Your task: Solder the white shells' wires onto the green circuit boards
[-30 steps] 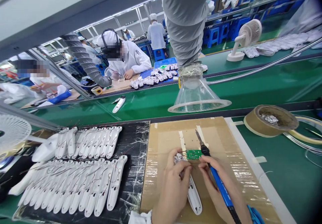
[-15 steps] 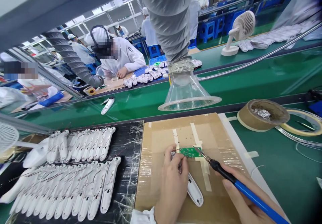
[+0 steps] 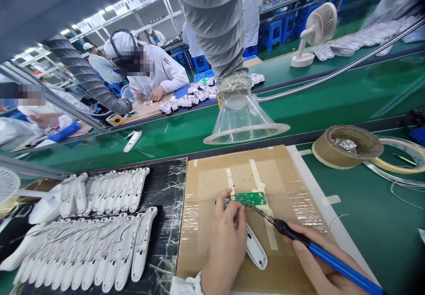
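Observation:
A green circuit board [image 3: 250, 198] lies on the brown cardboard mat [image 3: 206, 233]. At the board's left end, my left hand [image 3: 227, 233] is closed, its fingers pinching a thin dark wire, mostly hidden. Beneath that hand a white plastic housing [image 3: 256, 248] sticks out toward the lower right. My right hand [image 3: 315, 255] grips a soldering iron [image 3: 299, 237] with a blue and black handle. The iron's tip is by the board's lower edge, close to my left fingertips; whether it touches cannot be told.
Rows of white housings with wires [image 3: 83, 250] lie on a black mat to the left. A clear fume hood [image 3: 245, 122] hangs above the work. At right sit a tape roll [image 3: 345, 147] and a wire coil [image 3: 398, 153]. A co-worker [image 3: 152, 71] sits across the bench.
The soldering iron's tip has moved left and down, from the board's right end to its lower edge near my left fingers. My left hand keeps its pinch. The view has shifted slightly.

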`<state>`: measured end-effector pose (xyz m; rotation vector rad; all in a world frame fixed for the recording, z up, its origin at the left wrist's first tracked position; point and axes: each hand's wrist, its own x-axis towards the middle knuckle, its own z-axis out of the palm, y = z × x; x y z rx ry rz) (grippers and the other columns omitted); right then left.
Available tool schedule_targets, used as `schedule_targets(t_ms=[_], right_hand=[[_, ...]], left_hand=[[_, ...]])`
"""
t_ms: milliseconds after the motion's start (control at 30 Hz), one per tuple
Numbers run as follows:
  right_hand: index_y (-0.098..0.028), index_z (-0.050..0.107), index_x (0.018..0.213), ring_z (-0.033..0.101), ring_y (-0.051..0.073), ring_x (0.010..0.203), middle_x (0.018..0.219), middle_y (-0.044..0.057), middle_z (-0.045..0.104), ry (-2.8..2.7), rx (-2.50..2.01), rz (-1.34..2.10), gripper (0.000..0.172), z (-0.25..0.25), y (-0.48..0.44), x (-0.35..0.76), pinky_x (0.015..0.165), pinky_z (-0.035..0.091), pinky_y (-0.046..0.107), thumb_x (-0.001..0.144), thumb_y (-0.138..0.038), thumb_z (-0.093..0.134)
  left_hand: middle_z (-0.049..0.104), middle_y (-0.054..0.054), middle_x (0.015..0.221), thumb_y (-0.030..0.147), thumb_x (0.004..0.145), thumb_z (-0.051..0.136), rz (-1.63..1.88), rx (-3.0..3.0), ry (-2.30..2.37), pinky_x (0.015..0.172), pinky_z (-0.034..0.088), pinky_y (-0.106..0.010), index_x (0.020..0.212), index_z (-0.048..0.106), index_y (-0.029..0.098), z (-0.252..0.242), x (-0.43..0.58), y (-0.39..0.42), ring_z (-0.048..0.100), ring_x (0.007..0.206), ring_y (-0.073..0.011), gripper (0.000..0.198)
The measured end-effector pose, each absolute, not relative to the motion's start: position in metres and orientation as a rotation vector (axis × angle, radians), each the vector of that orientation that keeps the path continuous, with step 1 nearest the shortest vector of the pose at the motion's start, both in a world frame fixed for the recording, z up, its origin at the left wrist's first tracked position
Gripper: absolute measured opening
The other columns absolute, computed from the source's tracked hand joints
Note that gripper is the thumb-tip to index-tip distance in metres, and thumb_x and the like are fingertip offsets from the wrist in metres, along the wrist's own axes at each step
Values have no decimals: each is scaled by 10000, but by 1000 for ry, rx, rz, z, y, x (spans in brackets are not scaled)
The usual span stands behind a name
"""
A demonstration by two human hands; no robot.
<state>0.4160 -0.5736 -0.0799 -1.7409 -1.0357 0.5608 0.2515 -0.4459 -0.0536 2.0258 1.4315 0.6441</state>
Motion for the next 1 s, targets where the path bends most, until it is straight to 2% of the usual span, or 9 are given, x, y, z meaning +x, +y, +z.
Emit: schedule_targets(t_ms=[167, 533, 700, 867, 1000], right_hand=[[-333, 767, 1193, 818, 176, 958, 1106, -11, 826, -1210, -1662, 463, 182, -85, -573, 424, 824, 644, 157, 1062, -372, 647], [-343, 761, 1204, 817, 172, 979, 1132, -21, 823, -1236, -1675, 442, 186, -83, -574, 424, 824, 638, 147, 1063, -372, 643], [-326, 785, 1186, 808, 216, 1034, 1162, 11, 817, -1100, -1717, 522, 234, -80, -573, 419, 812, 667, 198, 1069, -433, 613], [-349, 749, 1227, 813, 172, 1001, 1166, -21, 816, -1265, -1665, 445, 201, -82, -571, 425, 830, 637, 153, 1068, -341, 626], [-357, 732, 1232, 812, 148, 988, 1157, -35, 817, -1277, -1656, 413, 195, -84, -573, 427, 824, 620, 120, 1074, -345, 618]], left_hand=[[619, -136, 1418, 209, 1054, 482, 639, 2043, 1435, 722, 598, -346, 936, 744, 211, -53, 251, -446, 761, 987, -230, 288], [608, -119, 1447, 238, 1059, 478, 557, 2067, 1479, 722, 601, -380, 921, 719, 221, -53, 251, -445, 761, 857, -218, 278], [626, -121, 1419, 214, 1052, 472, 606, 2077, 1441, 785, 614, -373, 929, 727, 222, -53, 251, -444, 759, 965, -231, 284], [621, -115, 1426, 231, 1054, 475, 591, 2058, 1450, 791, 614, -367, 922, 720, 221, -53, 251, -443, 751, 885, -208, 279], [613, -111, 1437, 238, 1059, 463, 578, 2040, 1455, 812, 613, -377, 920, 711, 221, -53, 251, -443, 739, 839, -191, 285]])
